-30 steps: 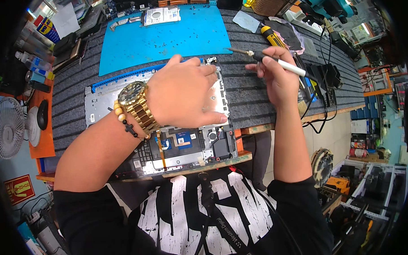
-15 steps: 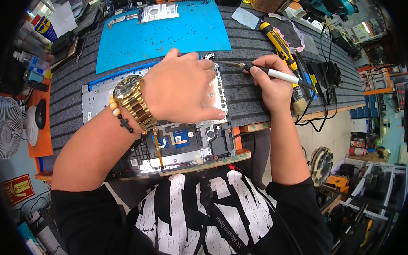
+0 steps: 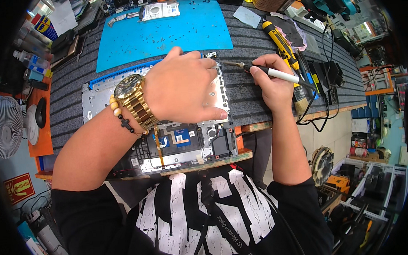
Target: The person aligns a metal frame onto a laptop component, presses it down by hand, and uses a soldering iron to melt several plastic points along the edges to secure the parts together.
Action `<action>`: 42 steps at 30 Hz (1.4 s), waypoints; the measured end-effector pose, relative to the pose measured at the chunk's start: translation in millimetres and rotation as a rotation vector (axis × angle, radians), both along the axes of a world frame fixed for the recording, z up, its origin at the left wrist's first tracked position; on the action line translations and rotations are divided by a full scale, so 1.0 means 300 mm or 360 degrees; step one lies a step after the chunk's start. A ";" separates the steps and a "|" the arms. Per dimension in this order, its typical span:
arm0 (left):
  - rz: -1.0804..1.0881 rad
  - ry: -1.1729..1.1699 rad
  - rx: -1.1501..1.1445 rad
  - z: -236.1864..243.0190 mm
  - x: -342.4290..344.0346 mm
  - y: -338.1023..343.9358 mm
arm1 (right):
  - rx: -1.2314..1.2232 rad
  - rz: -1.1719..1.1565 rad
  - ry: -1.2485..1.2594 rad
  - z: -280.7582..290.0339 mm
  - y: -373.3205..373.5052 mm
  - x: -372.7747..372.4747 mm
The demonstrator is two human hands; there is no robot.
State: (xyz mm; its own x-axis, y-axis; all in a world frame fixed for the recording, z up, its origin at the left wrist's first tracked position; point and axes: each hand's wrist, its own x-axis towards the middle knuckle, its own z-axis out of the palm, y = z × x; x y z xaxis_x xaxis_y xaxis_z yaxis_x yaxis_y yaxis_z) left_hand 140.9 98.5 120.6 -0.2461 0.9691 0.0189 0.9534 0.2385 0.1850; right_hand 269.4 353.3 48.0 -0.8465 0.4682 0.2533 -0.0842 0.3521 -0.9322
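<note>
My left hand [image 3: 182,88], wearing a gold watch and bead bracelet, lies palm down with fingers apart on an opened laptop's silver inner panel [image 3: 99,97], covering much of it. Below the wrist show a blue board [image 3: 182,136] and an orange ribbon cable. My right hand [image 3: 272,84] grips a soldering iron [image 3: 281,75] with a white-and-black handle, its metal tip just beside the laptop's upper right corner. Whether the tip touches it I cannot tell.
A blue mat [image 3: 160,39] with a hard drive [image 3: 159,11] lies behind the laptop. A yellow-black tool [image 3: 279,41], brush [image 3: 301,101] and black cables are at right. A microscope [image 3: 334,6] stands back right; a white fan [image 3: 6,127] is at left.
My right hand has come down and leftward, bringing the iron's tip to the laptop's upper right corner. My left hand has shifted slightly up and left with the view, still resting on the panel.
</note>
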 end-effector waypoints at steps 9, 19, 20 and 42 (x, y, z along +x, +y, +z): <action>0.0007 0.0014 -0.0015 0.000 0.002 0.003 | 0.0018 0.0025 -0.0010 0.010 -0.007 0.004; 0.0000 -0.0002 0.0010 -0.003 0.005 0.000 | 0.0050 0.0028 0.0038 -0.002 0.003 0.003; -0.0004 -0.0007 0.0008 -0.004 0.004 0.000 | 0.0064 0.0026 0.0038 -0.002 0.002 0.002; -0.0004 -0.0007 0.0013 -0.007 0.006 -0.003 | 0.0017 -0.0009 0.0024 0.002 -0.002 0.004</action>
